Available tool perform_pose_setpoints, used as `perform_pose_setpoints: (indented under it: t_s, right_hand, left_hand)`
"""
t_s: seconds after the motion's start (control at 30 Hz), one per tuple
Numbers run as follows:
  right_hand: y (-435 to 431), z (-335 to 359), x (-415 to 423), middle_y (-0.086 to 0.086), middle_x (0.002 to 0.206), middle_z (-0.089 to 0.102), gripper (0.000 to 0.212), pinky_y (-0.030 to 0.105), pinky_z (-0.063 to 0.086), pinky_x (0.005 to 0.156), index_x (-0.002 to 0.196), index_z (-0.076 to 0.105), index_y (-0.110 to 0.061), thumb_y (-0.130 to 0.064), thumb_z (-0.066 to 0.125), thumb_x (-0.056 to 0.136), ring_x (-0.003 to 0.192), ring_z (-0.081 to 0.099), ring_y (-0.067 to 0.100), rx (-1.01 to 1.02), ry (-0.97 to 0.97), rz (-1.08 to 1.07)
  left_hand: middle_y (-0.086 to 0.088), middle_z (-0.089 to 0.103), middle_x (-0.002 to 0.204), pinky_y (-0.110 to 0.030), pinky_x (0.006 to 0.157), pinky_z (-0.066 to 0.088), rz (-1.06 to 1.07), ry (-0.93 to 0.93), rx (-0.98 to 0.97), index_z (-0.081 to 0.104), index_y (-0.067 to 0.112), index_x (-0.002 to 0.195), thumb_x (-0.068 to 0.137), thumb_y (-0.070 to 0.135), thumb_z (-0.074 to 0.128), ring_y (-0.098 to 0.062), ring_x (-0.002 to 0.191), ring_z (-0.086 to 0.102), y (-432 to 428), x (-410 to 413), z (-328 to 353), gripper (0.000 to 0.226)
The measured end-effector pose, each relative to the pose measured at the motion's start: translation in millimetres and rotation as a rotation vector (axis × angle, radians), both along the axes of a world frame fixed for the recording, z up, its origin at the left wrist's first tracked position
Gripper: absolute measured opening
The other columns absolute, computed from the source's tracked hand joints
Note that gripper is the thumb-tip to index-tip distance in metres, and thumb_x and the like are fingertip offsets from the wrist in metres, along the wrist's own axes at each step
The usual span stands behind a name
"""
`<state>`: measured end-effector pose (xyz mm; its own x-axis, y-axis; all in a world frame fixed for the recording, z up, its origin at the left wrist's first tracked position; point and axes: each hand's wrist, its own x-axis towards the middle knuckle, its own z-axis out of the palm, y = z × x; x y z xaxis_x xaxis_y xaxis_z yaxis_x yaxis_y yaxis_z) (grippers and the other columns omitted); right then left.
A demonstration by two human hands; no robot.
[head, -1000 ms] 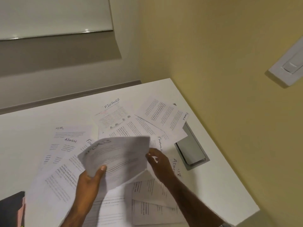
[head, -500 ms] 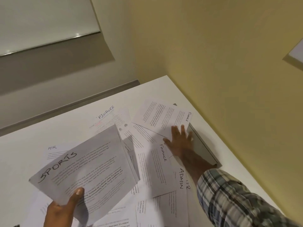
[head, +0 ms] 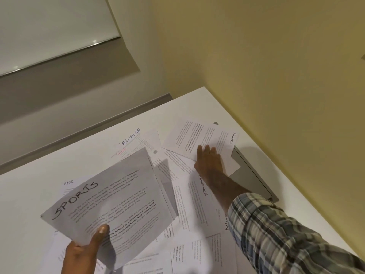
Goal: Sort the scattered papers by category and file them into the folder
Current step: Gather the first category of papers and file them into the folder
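My left hand (head: 84, 252) grips a small stack of sheets, topped by the one headed SPORTS (head: 110, 202), lifted above the white table (head: 29, 194). My right hand (head: 209, 161) lies flat with straight fingers on a sheet headed FINANCE (head: 199, 138) at the far right of the table. Several more printed sheets are scattered below, among them another FINANCE sheet (head: 197, 202), a third FINANCE sheet (head: 136, 142) further back, and an HR sheet (head: 69, 183) partly hidden by the held stack. No folder is in view.
A grey recessed panel (head: 250, 173) is set into the table against the yellow wall, partly under the far FINANCE sheet. The table's right edge runs along that wall. A window blind hangs at the upper left.
My right hand has let go of the held sheets and reached out to the far FINANCE sheet, pressing on it. The left hand has turned the stack, showing the SPORTS heading.
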<state>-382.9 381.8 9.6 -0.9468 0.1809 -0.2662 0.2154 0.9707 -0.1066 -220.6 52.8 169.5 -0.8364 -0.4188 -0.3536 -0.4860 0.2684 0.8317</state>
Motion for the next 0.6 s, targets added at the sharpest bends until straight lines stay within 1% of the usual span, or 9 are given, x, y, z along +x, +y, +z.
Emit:
perform_pose_setpoints:
  t_s: [0.07, 0.13, 0.2, 0.23, 0.33, 0.4, 0.47, 0.5, 0.6]
  right_hand:
    - [1, 3, -1, 0.027, 0.155, 0.039, 0.076, 0.055, 0.045, 0.111, 0.155, 0.027, -0.005, -0.015, 0.068, 0.093, 0.139, 0.042, 0.047, 0.022, -0.018, 0.037]
    - [3, 10, 1, 0.024, 0.15, 0.046, 0.071, 0.052, 0.049, 0.106, 0.149, 0.039, -0.004, -0.011, 0.075, 0.088, 0.132, 0.05, 0.043, 0.063, -0.027, 0.069]
    - [1, 14, 4, 0.02, 0.147, 0.049, 0.053, 0.051, 0.051, 0.102, 0.142, 0.048, -0.006, -0.009, 0.067, 0.092, 0.124, 0.056, 0.038, 0.077, 0.03, 0.112]
    - [-3, 14, 7, 0.019, 0.149, 0.048, 0.049, 0.052, 0.049, 0.103, 0.141, 0.048, -0.007, -0.008, 0.062, 0.093, 0.123, 0.056, 0.037, 0.068, 0.07, 0.156]
    - [-25, 5, 19, 0.021, 0.152, 0.047, 0.052, 0.062, 0.04, 0.11, 0.142, 0.05, -0.009, -0.01, 0.064, 0.092, 0.129, 0.055, 0.042, 0.043, 0.181, 0.353]
    - [-43, -5, 28, 0.022, 0.148, 0.053, 0.051, 0.067, 0.039, 0.109, 0.138, 0.058, -0.013, -0.011, 0.068, 0.089, 0.13, 0.056, 0.044, 0.017, 0.255, 0.48]
    - [-58, -11, 35, 0.02, 0.149, 0.053, 0.053, 0.068, 0.038, 0.109, 0.138, 0.06, -0.017, -0.017, 0.074, 0.087, 0.135, 0.053, 0.042, -0.007, 0.25, 0.562]
    - [-65, -14, 38, 0.019, 0.151, 0.051, 0.054, 0.068, 0.037, 0.11, 0.138, 0.06, -0.02, -0.022, 0.076, 0.086, 0.138, 0.05, 0.041, 0.016, 0.23, 0.586]
    - [-77, -25, 40, 0.014, 0.154, 0.049, 0.051, 0.068, 0.03, 0.114, 0.133, 0.062, -0.028, -0.034, 0.079, 0.086, 0.143, 0.044, 0.039, 0.034, 0.177, 0.619]
  left_hand:
    - [-0.015, 0.064, 0.122, -0.052, 0.107, 0.042, 0.011, -0.005, 0.018, 0.062, 0.008, 0.131, 0.057, 0.047, 0.079, -0.036, 0.118, 0.056, 2, 1, 1, 0.086]
    - [-0.016, 0.064, 0.12, -0.05, 0.106, 0.041, 0.005, -0.006, 0.033, 0.062, 0.008, 0.129, 0.066, 0.035, 0.087, -0.037, 0.119, 0.056, 3, 0, 1, 0.073]
    - [-0.018, 0.063, 0.122, -0.049, 0.108, 0.039, 0.028, -0.009, 0.048, 0.061, 0.007, 0.129, 0.079, 0.022, 0.085, -0.034, 0.116, 0.055, 2, 0, -1, 0.057]
    - [-0.019, 0.063, 0.123, -0.048, 0.108, 0.039, 0.038, -0.018, 0.046, 0.061, 0.006, 0.13, 0.08, 0.022, 0.085, -0.032, 0.113, 0.054, 2, 0, -3, 0.057]
    - [-0.021, 0.063, 0.124, -0.045, 0.107, 0.039, 0.032, -0.02, 0.046, 0.061, 0.002, 0.131, 0.078, 0.019, 0.086, -0.03, 0.11, 0.054, 5, 0, -5, 0.061]
    - [-0.022, 0.064, 0.122, -0.036, 0.102, 0.04, 0.042, -0.027, 0.045, 0.06, 0.0, 0.132, 0.086, 0.009, 0.078, -0.028, 0.109, 0.054, 9, -1, -5, 0.051]
    - [-0.022, 0.063, 0.117, -0.02, 0.089, 0.046, 0.043, -0.026, 0.041, 0.06, -0.003, 0.132, 0.087, 0.006, 0.075, -0.027, 0.106, 0.053, 10, -3, -4, 0.048]
    - [-0.022, 0.062, 0.116, -0.018, 0.088, 0.046, 0.04, -0.025, 0.041, 0.059, -0.004, 0.132, 0.087, 0.006, 0.075, -0.027, 0.105, 0.053, 11, -3, -3, 0.048]
    - [-0.026, 0.062, 0.125, -0.036, 0.104, 0.036, 0.023, -0.028, 0.038, 0.058, -0.004, 0.134, 0.087, 0.004, 0.074, -0.027, 0.108, 0.051, 11, -5, 0, 0.05]
